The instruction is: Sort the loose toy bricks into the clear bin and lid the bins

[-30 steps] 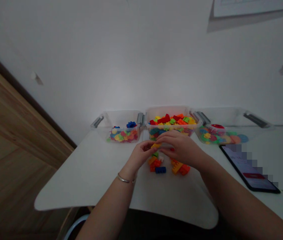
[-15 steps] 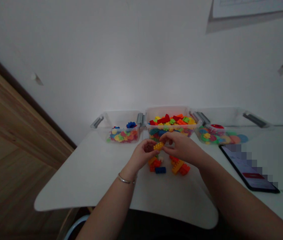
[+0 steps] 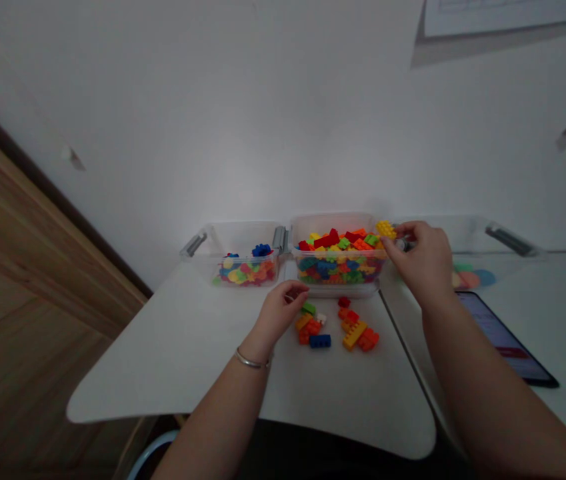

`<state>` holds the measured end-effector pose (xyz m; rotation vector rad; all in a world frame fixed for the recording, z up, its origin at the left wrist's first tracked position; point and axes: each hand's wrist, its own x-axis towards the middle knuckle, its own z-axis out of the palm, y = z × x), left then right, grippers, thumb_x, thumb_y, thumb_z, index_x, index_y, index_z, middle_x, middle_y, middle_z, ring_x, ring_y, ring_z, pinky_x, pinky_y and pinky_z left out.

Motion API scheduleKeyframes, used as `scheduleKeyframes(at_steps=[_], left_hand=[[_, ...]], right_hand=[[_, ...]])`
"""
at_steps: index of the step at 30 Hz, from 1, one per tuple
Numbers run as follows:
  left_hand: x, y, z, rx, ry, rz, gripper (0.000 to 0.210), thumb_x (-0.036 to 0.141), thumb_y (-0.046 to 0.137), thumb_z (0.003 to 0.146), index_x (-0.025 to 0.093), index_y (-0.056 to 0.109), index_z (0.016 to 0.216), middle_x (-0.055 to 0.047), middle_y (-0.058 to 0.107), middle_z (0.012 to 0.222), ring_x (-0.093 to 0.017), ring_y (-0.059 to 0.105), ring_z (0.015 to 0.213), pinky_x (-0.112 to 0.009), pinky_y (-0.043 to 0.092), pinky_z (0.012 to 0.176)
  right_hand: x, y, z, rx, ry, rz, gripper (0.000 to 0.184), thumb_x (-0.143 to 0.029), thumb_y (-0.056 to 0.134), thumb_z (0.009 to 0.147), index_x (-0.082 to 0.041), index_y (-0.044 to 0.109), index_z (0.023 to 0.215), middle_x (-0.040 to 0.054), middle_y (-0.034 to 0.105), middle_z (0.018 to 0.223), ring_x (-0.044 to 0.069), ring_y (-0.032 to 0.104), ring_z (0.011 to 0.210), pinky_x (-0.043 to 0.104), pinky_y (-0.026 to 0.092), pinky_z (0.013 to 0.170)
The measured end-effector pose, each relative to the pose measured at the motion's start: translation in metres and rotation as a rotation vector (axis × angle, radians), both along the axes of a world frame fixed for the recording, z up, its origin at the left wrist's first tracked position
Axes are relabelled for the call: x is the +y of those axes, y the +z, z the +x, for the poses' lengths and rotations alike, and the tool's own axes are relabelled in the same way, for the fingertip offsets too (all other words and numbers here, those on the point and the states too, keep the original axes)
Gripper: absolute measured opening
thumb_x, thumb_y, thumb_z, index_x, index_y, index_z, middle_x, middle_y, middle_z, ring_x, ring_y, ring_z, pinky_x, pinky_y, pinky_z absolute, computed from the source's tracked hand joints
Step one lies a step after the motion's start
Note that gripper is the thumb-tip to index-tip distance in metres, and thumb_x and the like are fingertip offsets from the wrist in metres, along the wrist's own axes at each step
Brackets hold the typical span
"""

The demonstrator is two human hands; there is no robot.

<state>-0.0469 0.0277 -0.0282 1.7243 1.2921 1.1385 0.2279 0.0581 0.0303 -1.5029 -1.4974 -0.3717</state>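
My right hand [image 3: 425,260] pinches a yellow toy building brick [image 3: 386,230] between thumb and fingers, held up at the right rim of the middle clear box [image 3: 340,290]. That box is full of coloured bricks [image 3: 335,257]. Low over the white table, my left hand [image 3: 283,308] has loosely curled fingers, a gap at the thumb and nothing visible in them. Close to its fingertips lies a green brick [image 3: 309,308]. Near it are orange bricks [image 3: 309,328], a small white piece [image 3: 321,319] and a blue brick [image 3: 320,341]. Farther right lies a cluster of yellow, orange and red bricks [image 3: 355,333].
A clear box [image 3: 243,237] of small coloured pieces stands left. Another clear box [image 3: 467,233] at the right is partly hidden behind my right hand. A tablet-like device [image 3: 507,340] lies on the right, partly covered by my forearm. The wall rises behind the boxes.
My hands have parted. The right one has carried the yellow brick up and right, to the middle box's right rim. My left hand has let go and stays near the table bricks.
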Motion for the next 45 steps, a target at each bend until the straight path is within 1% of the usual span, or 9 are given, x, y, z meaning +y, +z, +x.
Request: scheduleKeyframes(at_steps=[8,14,20,23,28,32,36,40,45], left_hand=[[0.002,-0.008,-0.004,0.223,0.036,0.141,0.012,0.019,0.059,0.081,0.017,0.070,0.088,-0.005,0.070,0.084,-0.016,0.064,0.076,-0.027,0.051,0.070],[0.003,-0.009,-0.007,0.353,0.063,0.147,0.015,0.018,0.057,0.083,0.016,0.070,0.090,-0.006,0.071,0.085,-0.017,0.065,0.078,-0.028,0.051,0.070],[0.001,-0.007,-0.010,0.545,0.117,0.153,0.018,0.018,0.057,0.085,0.017,0.070,0.098,-0.008,0.071,0.095,-0.020,0.064,0.088,-0.032,0.051,0.081],[-0.001,-0.007,-0.011,0.658,0.138,0.152,0.027,0.018,0.056,0.086,0.015,0.066,0.111,-0.011,0.069,0.106,-0.022,0.064,0.097,-0.034,0.050,0.088],[-0.003,-0.002,-0.011,0.777,0.059,0.162,0.031,0.013,0.045,0.091,0.017,0.070,0.108,-0.010,0.071,0.106,-0.022,0.063,0.103,-0.034,0.048,0.095],[-0.002,0.000,-0.010,0.841,-0.014,0.177,0.032,0.011,0.049,0.087,0.018,0.071,0.108,-0.009,0.072,0.105,-0.022,0.064,0.100,-0.033,0.048,0.093],[-0.001,-0.004,-0.011,0.881,-0.100,0.199,0.035,0.013,0.052,0.086,0.022,0.069,0.115,-0.008,0.072,0.108,-0.021,0.063,0.101,-0.033,0.047,0.094],[0.000,-0.008,-0.012,0.878,-0.105,0.221,0.032,0.013,0.055,0.084,0.023,0.070,0.111,-0.009,0.072,0.104,-0.022,0.064,0.097,-0.034,0.049,0.089],[-0.003,-0.005,-0.010,0.865,-0.049,0.235,0.023,0.012,0.059,0.081,0.021,0.072,0.098,-0.009,0.071,0.093,-0.023,0.064,0.090,-0.034,0.048,0.084]], right_hand=[[0.007,-0.010,0.002,-0.068,-0.018,-0.049,0.025,-0.040,0.054,0.085,-0.020,0.069,0.085,0.0094,0.068,0.084,0.026,0.056,0.080,0.039,0.040,0.073],[0.007,-0.012,-0.003,-0.170,0.034,-0.066,0.033,-0.037,0.047,0.090,-0.018,0.074,0.098,0.0105,0.073,0.101,0.028,0.060,0.095,0.046,0.042,0.088],[-0.009,0.008,-0.014,-0.123,0.148,0.109,0.030,-0.030,0.053,0.087,-0.020,0.068,0.110,0.0110,0.071,0.106,0.028,0.061,0.101,0.046,0.044,0.092],[-0.022,0.021,-0.023,-0.076,0.285,0.120,0.025,-0.028,0.053,0.086,-0.021,0.068,0.105,0.0097,0.070,0.101,0.024,0.063,0.089,0.040,0.049,0.080],[-0.036,0.024,-0.044,-0.084,0.529,-0.069,0.021,-0.029,0.052,0.088,-0.019,0.070,0.091,0.0052,0.069,0.080,0.015,0.059,0.064,0.029,0.045,0.059],[-0.038,0.013,-0.064,-0.247,0.697,-0.446,0.019,-0.029,0.054,0.087,-0.022,0.071,0.092,0.0025,0.072,0.083,0.015,0.063,0.070,0.027,0.044,0.062],[-0.035,0.000,-0.078,-0.430,0.706,-0.712,0.018,-0.032,0.059,0.086,-0.025,0.072,0.096,0.0019,0.074,0.087,0.018,0.066,0.075,0.027,0.042,0.060],[-0.032,-0.011,-0.081,-0.481,0.674,-0.758,0.017,-0.030,0.059,0.085,-0.026,0.072,0.095,0.0020,0.075,0.088,0.021,0.068,0.077,0.028,0.043,0.059],[-0.028,-0.015,-0.078,-0.465,0.674,-0.705,0.015,-0.025,0.061,0.082,-0.026,0.071,0.093,0.0027,0.075,0.088,0.021,0.068,0.078,0.028,0.044,0.059]])
